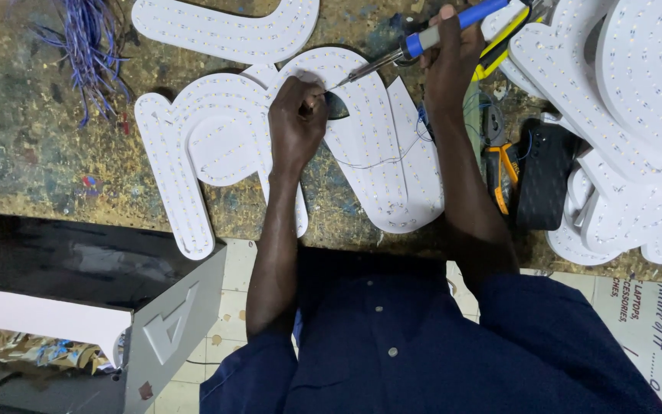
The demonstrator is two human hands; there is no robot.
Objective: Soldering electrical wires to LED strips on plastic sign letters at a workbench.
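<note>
On a paint-spattered workbench (32,165), white letter-shaped panels (224,138) studded with rows of small lights lie side by side, reaching the near edge. The left hand (298,123) is pinched shut over the middle of the panels, its fingertips pressing something small, probably a thin wire (377,161), down onto the white surface. The right hand (450,57) is wrapped around the blue handle of a soldering iron (415,44), whose metal tip slants down and ends just beside the left fingertips.

More white panels (622,115) are stacked at the right end of the bench. A black and yellow power tool (526,172) sits just beside the right forearm. A bundle of blue wires (86,46) lies at the far left corner.

The main risk is a burn: the hot tip sits very close to the left fingers, and a small slip could touch them. Held too long, the tip could also scorch or melt the white plastic. The thin wire trails loose across the panel, so the right forearm could snag it and pull the joint apart.
</note>
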